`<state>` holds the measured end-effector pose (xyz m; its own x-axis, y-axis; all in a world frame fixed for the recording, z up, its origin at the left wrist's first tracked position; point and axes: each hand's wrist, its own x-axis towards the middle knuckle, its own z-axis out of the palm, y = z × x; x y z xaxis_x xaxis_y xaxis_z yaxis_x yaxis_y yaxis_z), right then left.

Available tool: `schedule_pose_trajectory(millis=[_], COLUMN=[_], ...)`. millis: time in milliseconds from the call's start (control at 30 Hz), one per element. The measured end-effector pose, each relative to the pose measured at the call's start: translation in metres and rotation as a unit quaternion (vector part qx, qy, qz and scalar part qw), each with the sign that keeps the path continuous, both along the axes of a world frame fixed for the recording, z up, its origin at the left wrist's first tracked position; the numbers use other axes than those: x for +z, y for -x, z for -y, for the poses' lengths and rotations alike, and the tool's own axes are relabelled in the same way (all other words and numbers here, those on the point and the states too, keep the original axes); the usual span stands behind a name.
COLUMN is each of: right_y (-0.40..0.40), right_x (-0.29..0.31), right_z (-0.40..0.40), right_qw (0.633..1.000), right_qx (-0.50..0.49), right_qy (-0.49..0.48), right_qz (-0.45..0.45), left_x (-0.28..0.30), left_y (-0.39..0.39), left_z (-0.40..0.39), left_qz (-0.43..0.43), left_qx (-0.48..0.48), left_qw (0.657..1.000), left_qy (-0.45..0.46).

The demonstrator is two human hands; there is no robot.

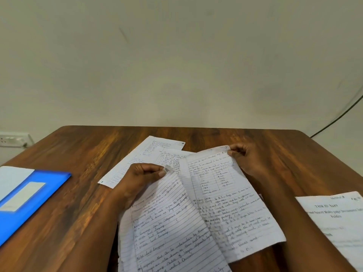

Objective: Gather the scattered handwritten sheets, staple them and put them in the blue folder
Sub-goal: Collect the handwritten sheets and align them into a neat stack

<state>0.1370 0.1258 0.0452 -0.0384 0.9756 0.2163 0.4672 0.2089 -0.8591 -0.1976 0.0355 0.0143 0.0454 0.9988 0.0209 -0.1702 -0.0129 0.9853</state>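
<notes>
A wooden table (82,154) bears a blue folder (29,195) at its left edge, a printed sheet (337,222) at its right, and two handwritten sheets (145,158) lying mid-table. The left hand (137,179) pinches the top corner of a lined sheet (172,222) between thumb and curled fingers. Just beside it, the right hand (247,160) pinches another sheet (227,203) likewise.

Plain cream wall (176,55) behind brown wooden desk (78,154); white socket strip (13,139) at left, dark cable (337,116) at right.
</notes>
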Motion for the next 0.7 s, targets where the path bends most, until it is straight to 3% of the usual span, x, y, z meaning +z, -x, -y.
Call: schedule_pose_trajectory(millis=[167, 533, 700], right_y=[0.003, 0.027, 0.041], right_x=[0.000, -0.001, 0.003], right_z=[0.000, 0.016, 0.021], right_qw=[0.999, 0.977, 0.961], right_qx=[-0.038, 0.088, 0.125], right_qy=[-0.028, 0.192, 0.244], right_qz=[0.026, -0.028, -0.037], left_x=[0.000, -0.007, -0.008], left_y=[-0.001, -0.013, -0.019], left_z=[0.000, -0.003, -0.003], left_qz=[0.015, -0.079, -0.163], left_qx=[0.009, 0.033, 0.077], left_qw=[1.000, 0.995, 0.980], left_qy=[-0.014, -0.051, -0.082])
